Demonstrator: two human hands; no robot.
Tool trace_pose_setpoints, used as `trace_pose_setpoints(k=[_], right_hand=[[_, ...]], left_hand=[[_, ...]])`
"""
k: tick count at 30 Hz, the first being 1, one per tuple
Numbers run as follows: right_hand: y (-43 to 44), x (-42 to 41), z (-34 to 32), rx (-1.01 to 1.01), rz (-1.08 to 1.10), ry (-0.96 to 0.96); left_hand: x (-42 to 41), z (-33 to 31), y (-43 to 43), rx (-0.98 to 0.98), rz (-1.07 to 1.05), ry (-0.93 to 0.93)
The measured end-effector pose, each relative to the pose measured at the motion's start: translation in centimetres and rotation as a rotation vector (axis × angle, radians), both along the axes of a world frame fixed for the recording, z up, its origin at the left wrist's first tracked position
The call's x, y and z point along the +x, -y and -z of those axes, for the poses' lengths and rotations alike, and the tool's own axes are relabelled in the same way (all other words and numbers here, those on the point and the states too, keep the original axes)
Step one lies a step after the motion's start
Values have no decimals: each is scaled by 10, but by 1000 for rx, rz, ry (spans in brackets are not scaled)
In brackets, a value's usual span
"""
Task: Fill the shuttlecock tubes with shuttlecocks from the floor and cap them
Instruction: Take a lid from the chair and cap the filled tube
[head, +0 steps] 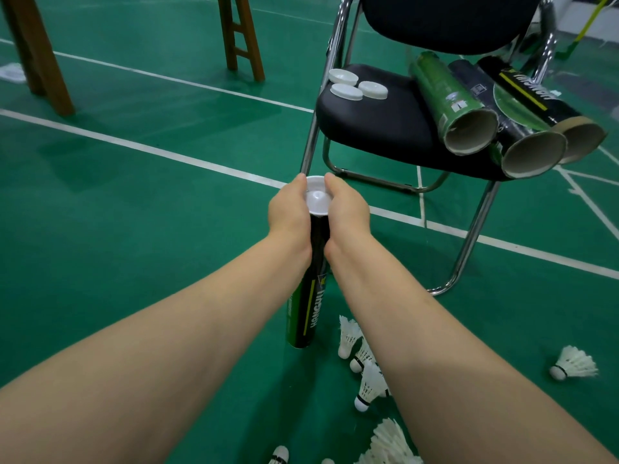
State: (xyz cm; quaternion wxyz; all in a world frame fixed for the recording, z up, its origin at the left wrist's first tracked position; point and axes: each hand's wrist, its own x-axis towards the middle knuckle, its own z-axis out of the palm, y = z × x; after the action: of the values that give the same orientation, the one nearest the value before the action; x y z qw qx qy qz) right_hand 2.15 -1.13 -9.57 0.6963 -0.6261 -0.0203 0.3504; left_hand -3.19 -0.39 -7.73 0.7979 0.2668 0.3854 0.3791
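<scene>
A black and green shuttlecock tube [306, 309] stands upright on the green floor, with a white cap [317, 199] on its top end. My left hand [290, 212] and my right hand [345, 209] grip the top of the tube from both sides, thumbs against the cap's rim. White shuttlecocks [366, 386] lie on the floor near the tube's base, one more shuttlecock [573, 363] farther right. Three open tubes [445, 95] lie on a black chair seat [378, 118], beside three loose white caps [356, 87].
The chair's chrome legs [469, 242] stand right of the tube. Wooden legs [37, 51] and a wooden ladder frame [243, 38] stand at the back left. White court lines [134, 145] cross the floor.
</scene>
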Motion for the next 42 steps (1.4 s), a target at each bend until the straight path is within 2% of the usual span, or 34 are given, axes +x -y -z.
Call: trace_pose_setpoints(k=[8,12,14,16,18,20,24,29,32,38,42], right_hand=[[2,0,-3,-49,22,70],[13,-2,-13,-135,-137,68],[28,2,-24,-216,-313,40],[44,12,-31,-333,-479,44],[56,16,-36,-453,-602,117],[68,15,-39,-491,-710,159],[99,7,-41,-363,-879,186],[136,-10,-48,-206,-1007,431],[151,-22,-63,-144,-953,545],[181,-36,-102,6,-810,621],[192,-42,-129,131,-717,743]], left_hand=[[2,-4,3,34,-7,-54],[-6,-4,8,62,67,-96],[-14,-9,11,142,185,-193],[-21,-16,12,231,404,-367],[-29,-22,10,282,623,-570],[-39,-24,12,321,750,-656],[-54,-16,32,480,757,-610],[-81,-20,55,648,771,-568],[-94,-38,75,767,768,-519],[-104,-79,108,884,575,-550],[-107,-116,119,1066,480,-569]])
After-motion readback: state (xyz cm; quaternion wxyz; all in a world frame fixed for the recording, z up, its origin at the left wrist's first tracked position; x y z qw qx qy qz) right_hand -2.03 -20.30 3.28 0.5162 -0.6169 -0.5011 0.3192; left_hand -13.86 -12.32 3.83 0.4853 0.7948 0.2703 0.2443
